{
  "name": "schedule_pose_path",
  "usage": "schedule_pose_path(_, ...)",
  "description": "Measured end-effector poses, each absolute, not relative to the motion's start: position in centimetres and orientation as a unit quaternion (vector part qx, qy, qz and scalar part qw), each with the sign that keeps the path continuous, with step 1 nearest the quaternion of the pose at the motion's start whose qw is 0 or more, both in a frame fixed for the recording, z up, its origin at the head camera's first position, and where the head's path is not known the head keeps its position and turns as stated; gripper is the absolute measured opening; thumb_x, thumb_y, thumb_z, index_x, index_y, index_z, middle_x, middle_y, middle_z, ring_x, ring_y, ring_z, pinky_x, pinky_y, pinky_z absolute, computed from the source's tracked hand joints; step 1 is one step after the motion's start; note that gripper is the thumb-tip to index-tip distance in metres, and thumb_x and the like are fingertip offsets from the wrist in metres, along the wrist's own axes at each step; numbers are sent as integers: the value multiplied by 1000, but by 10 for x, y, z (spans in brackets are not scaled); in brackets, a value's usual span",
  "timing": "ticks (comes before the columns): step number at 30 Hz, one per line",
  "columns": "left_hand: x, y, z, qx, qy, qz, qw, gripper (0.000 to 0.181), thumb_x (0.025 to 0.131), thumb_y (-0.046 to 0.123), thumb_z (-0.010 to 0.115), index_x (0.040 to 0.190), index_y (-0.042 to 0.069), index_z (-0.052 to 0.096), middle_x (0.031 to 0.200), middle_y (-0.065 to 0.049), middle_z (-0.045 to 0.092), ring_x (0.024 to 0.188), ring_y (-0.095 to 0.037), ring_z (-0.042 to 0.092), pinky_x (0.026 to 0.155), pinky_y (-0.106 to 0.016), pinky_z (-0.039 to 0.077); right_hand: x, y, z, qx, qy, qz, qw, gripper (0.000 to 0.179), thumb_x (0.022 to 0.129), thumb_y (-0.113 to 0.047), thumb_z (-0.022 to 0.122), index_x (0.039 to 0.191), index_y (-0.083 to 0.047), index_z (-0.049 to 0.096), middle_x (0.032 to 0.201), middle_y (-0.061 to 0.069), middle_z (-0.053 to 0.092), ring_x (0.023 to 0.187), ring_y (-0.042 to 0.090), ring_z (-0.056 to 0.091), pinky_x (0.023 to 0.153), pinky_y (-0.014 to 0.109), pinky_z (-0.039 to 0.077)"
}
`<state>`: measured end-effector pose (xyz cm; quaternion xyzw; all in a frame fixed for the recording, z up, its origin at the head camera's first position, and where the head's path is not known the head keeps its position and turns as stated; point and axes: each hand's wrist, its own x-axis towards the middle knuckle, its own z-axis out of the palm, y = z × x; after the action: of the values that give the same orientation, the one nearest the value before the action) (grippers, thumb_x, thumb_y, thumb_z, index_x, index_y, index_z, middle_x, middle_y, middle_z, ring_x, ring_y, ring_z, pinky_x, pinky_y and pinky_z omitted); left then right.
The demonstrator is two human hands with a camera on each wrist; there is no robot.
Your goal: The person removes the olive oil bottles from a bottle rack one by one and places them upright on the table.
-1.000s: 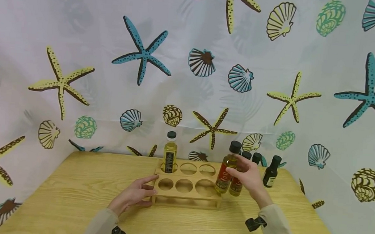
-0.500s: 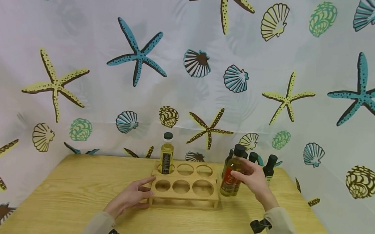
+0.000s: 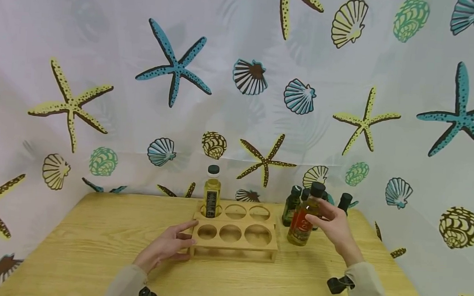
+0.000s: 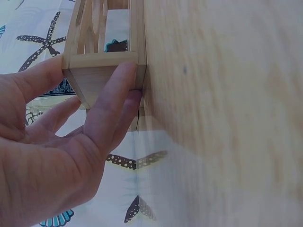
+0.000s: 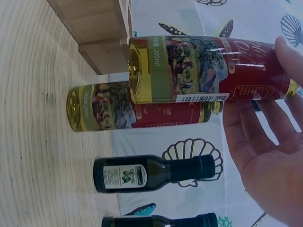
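My right hand (image 3: 336,226) holds a small oil bottle (image 3: 304,222) with a red label, golden oil and black cap. It tilts slightly, just right of the wooden rack (image 3: 234,245). In the right wrist view the held bottle (image 5: 189,71) overlaps a matching red-labelled bottle (image 5: 151,106) behind it. My left hand (image 3: 166,246) grips the rack's left end; the left wrist view shows the fingers (image 4: 111,104) spread against the end panel (image 4: 92,80). A clear bottle of yellow oil (image 3: 211,194) with a black label stands in the rack's back left hole.
Several dark bottles stand to the right of the rack, among them a green bottle (image 3: 290,207) and a slim dark one (image 5: 151,173) with a pale label. The rack has two stepped rows of round holes. A shell-print cloth (image 3: 113,89) hangs behind the wooden table (image 3: 102,248).
My right hand has carried the red-labelled bottle to the right, away from the rack's right edge. The green bottle behind it now shows. My left hand stays at the rack's end.
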<state>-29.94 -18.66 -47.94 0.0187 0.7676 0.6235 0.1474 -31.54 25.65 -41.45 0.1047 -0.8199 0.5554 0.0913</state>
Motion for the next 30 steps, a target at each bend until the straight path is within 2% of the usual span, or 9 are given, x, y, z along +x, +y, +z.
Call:
schedule_pose_path(5, -301, -188, -479, 19, 769, 621, 149, 64, 95, 6, 62, 153, 18, 37, 144, -33, 40, 128, -42, 49, 83, -46, 58, -317, 266, -414, 98, -816, 562, 88, 64, 90, -27, 73, 147, -11, 47, 147, 17, 49, 132, 35, 49, 102, 49, 47)
schedule_pose_path(8, -300, -190, -479, 18, 771, 620, 148, 63, 96, 6, 62, 153, 17, 37, 144, -34, 39, 128, -43, 48, 82, -46, 58, -317, 270, -416, 92, -820, 558, 84, 65, 90, -29, 73, 147, -12, 47, 149, 16, 46, 133, 35, 48, 100, 43, 49)
schedule_pose_path(11, -299, -191, -479, 16, 771, 619, 148, 63, 96, 6, 62, 153, 18, 38, 144, -33, 40, 127, -42, 50, 82, -47, 58, -318, 275, -417, 79, -823, 555, 85, 66, 90, -31, 73, 148, -13, 46, 152, 16, 42, 136, 36, 44, 96, 42, 50)
schedule_pose_path(15, -300, -190, -479, 14, 769, 622, 149, 63, 95, 6, 62, 153, 19, 38, 143, -33, 42, 126, -41, 52, 83, -47, 58, -319, 284, -419, 64, -827, 551, 89, 68, 90, -33, 72, 150, -14, 43, 155, 17, 38, 139, 37, 40, 99, 50, 48)
schedule_pose_path(20, -301, -188, -478, 19, 766, 623, 154, 64, 95, 6, 62, 153, 17, 37, 144, -34, 40, 126, -42, 51, 84, -48, 58, -322, 295, -421, 49, -830, 548, 94, 73, 91, -33, 71, 152, -12, 37, 152, 23, 39, 136, 39, 41, 99, 53, 46)
schedule_pose_path(26, -302, -187, -478, 25, 768, 620, 156, 64, 96, 7, 62, 154, 17, 36, 144, -34, 39, 127, -42, 50, 83, -48, 58, -326, 304, -427, 53, -828, 550, 97, 73, 91, -33, 71, 152, -11, 37, 155, 23, 34, 141, 42, 34, 107, 61, 37)
schedule_pose_path(30, -303, -187, -480, 17, 768, 622, 153, 63, 96, 6, 62, 153, 18, 38, 143, -32, 42, 126, -41, 52, 82, -47, 58, -327, 307, -429, 58, -828, 548, 99, 71, 91, -33, 71, 151, -12, 39, 158, 21, 30, 144, 42, 30, 111, 61, 33)
